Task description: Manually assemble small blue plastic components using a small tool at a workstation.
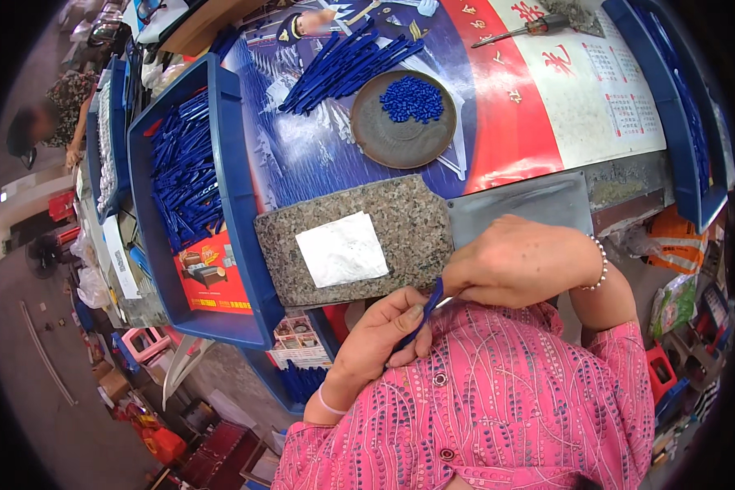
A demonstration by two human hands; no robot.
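One slim, dark blue plastic strip [425, 317] is held upright at a slant, in front of the wearer's pink patterned shirt [498, 400] and just off the near edge of a speckled granite slab [282, 253]. The left hand [388, 331] grips the strip, thumb pressed along it and fingers curled behind. The right hand [514, 261] is closed at the strip's upper end, with a thin, shiny metal piece [444, 304] showing below its fingers; whether it pinches the metal, the strip or both, I cannot tell. A bracelet of pale beads [602, 265] circles the right wrist.

On the slab lies a white, roughly square sheet [343, 249], and to its right is a flat grey plate [531, 202], partly behind the right hand. Farther back, a round, grey-brown dish [384, 147] holds a heap of tiny blue pieces [412, 100] toward its far side. Long blue strips [343, 69] lie piled beside it. At left, a deep blue plastic tray [237, 180] contains many more blue pieces [184, 163] and a red printed card [216, 282]. A screwdriver [531, 27] rests at the far right.
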